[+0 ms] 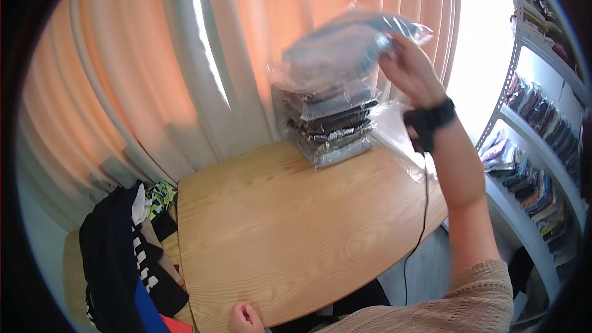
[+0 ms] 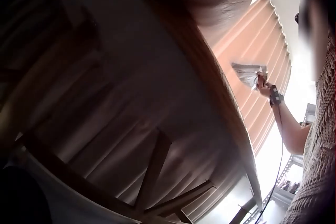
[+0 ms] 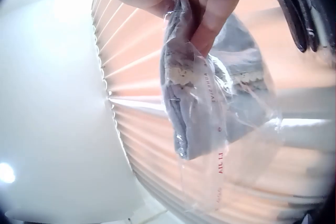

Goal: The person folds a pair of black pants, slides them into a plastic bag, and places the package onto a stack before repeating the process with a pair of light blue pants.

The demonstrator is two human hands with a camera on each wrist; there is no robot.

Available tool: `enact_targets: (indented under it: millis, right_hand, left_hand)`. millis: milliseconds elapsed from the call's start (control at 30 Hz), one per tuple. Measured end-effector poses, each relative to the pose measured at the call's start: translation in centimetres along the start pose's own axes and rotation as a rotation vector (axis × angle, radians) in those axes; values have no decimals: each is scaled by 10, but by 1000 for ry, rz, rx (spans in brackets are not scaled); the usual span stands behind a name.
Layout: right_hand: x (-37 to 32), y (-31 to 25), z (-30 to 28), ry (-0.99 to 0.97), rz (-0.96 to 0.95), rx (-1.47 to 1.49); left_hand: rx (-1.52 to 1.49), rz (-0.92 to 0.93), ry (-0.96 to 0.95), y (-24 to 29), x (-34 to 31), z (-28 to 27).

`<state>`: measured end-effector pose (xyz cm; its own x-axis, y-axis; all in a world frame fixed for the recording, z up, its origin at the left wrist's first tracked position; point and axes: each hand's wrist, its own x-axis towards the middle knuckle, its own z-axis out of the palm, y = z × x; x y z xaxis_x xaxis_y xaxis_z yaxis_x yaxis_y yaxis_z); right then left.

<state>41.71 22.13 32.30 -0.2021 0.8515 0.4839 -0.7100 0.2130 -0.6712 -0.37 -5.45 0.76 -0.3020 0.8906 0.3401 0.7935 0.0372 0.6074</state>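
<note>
High over the back of the table, my right hand grips a folded garment in a clear plastic bag by its edge. In the right wrist view the bagged grey-blue garment hangs from the pinching fingers, with red print on the film. Below it in the head view, a stack of bagged garments stands on the table, its top overlapped by the held bag. At the table's near edge, my left hand rests with fingers loosely curled and nothing in it.
The wooden table stands against orange curtains. Loose clothes are piled at its left. A clear plastic sheet lies right of the stack. Shelves of bagged clothes line the right side. A black cable hangs from the right wrist.
</note>
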Motion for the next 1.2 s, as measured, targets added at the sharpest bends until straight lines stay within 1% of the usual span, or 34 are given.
enact_targets:
  millis: [33, 67, 100, 133, 200, 233, 300, 467, 567, 633, 700, 800, 833, 900, 933, 1000, 1033, 1067, 1100, 1133, 1167, 1200]
  right_hand:
    - [39, -1, -12, 42, -89, 27]
    - [63, 2, -13, 78, -158, 54]
    - [94, 5, -22, 196, -201, 21]
    - [120, 11, -41, 259, -246, -58]
    - [149, 25, -79, 354, -103, -216]
    - [154, 34, -90, 346, -98, -205]
    - [157, 48, -108, 720, 31, -530]
    - [155, 59, -132, 665, -12, -549]
    - [145, 58, -134, 569, -69, -461]
    - [136, 59, -132, 567, -85, -451]
    - [126, 63, -128, 556, -95, -436]
    - [101, 75, -120, 568, 2, -426]
    - [89, 81, -114, 539, 37, -410]
    - [71, 101, -113, 482, 114, -342]
    - [59, 109, -114, 426, 182, -311]
    - [22, 137, -98, 395, 240, -162]
    - [1, 149, -97, 308, 331, -93]
    - [-21, 168, -94, 293, 336, -64]
    - [-44, 191, -95, 274, 353, 50]
    - [-65, 209, -95, 261, 437, 123]
    - [-87, 227, -84, 328, 478, 161]
    - [-104, 246, -87, 319, 558, 179]
  left_hand:
    - [4, 0, 12, -2, 0, 3]
    - [12, 0, 23, -4, 0, 4]
    - [4, -15, 34, -3, 0, 3]
    - [4, -15, 44, -4, -1, 5]
    - [19, -44, 44, -5, -2, 5]
    - [38, -20, 76, -1, -1, 3]
    - [50, -30, 83, 0, -1, 4]
    - [84, -10, 69, -6, 0, 7]
    - [89, 7, 72, -4, -1, 6]
    - [79, 60, 121, -7, -2, 9]
    - [78, 55, 119, -6, 0, 9]
    - [58, 41, 119, -8, 1, 10]
    - [31, 38, 121, -12, 1, 13]
    - [36, 123, 147, -29, 1, 23]
    - [23, 95, 143, -31, -3, 25]
    - [-7, 53, 142, -19, -1, 18]
    - [-28, 52, 146, -17, 2, 15]
    - [-74, 15, 137, -16, 3, 14]
    - [-122, -18, 124, -17, 3, 12]
    - [-226, -95, 90, -18, 3, 9]
    - [-336, -161, 61, -21, 6, 6]
    - [-564, -200, 31, -28, 10, 5]
